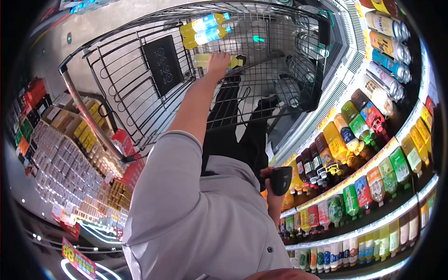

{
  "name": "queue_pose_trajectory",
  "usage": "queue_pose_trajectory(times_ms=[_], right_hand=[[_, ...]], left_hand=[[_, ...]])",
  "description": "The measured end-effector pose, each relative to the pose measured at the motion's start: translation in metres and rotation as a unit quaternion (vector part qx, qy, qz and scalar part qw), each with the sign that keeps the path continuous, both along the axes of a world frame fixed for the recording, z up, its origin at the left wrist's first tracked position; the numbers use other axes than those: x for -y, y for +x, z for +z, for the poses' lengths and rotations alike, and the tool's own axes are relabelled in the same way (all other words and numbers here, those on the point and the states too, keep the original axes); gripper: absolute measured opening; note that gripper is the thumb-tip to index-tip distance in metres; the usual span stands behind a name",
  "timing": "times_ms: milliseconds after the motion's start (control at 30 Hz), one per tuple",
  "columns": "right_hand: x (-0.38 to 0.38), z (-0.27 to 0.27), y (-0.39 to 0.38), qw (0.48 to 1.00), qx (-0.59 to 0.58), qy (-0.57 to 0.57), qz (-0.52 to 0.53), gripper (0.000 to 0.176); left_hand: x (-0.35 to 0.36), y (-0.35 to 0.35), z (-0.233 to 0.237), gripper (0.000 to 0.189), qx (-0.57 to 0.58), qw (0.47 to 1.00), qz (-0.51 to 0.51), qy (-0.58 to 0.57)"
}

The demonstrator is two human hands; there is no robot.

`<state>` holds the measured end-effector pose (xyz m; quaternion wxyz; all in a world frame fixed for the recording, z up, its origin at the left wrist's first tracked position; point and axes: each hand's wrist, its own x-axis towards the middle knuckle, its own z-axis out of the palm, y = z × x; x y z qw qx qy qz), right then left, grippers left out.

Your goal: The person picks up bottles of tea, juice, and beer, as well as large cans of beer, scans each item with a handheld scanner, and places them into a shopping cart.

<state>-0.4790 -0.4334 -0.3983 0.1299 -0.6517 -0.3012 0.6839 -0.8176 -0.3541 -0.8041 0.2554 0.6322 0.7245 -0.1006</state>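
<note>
Grey smooth cloth of a buttoned shirt (200, 219) is seen nearest, filling the lower frame, with black trousers (228, 130) beyond it.

Right hand (269, 189): held close to the body, fingers wrapped tight round a black matte plastic handheld device (281, 180), blocky with rounded corners.

Right of it, tiered shelves with yellow price strips (354, 177) are noted, packed with glossy plastic drink bottles in amber, green, orange and dark brown.

Left, low down, a display of small flat boxed goods (70, 158) is stacked in rows.

Left hand (218, 60): bare forearm stretched forward out of the grey sleeve, fingers curled over and gripping a yellow translucent plastic drink bottle (201, 59). This bottle is lying on its side inside a grey wire-mesh metal shopping trolley (121, 70), near the basket's far end.

Just beyond it, two yellow plastic bottles with blue labels and blue caps (205, 30) are lying side by side, touching, against the mesh.

A black flat rectangular placard (163, 63) is fixed to the trolley's inner wire wall.

Clear ribbed cylindrical plastic bottles (288, 91) are resting on the basket's right side.

Pale polished floor (107, 21) is seen farthest out.
</note>
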Motion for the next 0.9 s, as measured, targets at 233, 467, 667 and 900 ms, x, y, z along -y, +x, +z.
queue_pose_trajectory(times_ms=[233, 467, 667, 900], right_hand=[[-0.022, 0.013, -0.001, 0.997, -0.008, 0.068, -0.032, 0.043], [-0.054, 0.044, -0.01, 0.974, 0.034, 0.213, 0.061, 0.039], [-0.067, 0.051, -0.001, 0.902, 0.221, 0.354, 0.107, 0.038], [-0.092, 0.103, 0.015, 0.935, 0.053, 0.276, 0.215, 0.044]], left_hand=[[-0.034, -0.028, 0.067, 0.061, 0.396, 0.861, 0.311, -0.072], [-0.059, -0.018, 0.224, 0.041, 0.731, 0.462, 0.485, -0.129], [-0.077, 0.015, 0.33, 0.068, 0.855, 0.343, 0.353, -0.166], [-0.07, 0.059, 0.351, 0.076, 0.899, 0.233, 0.286, -0.235]])
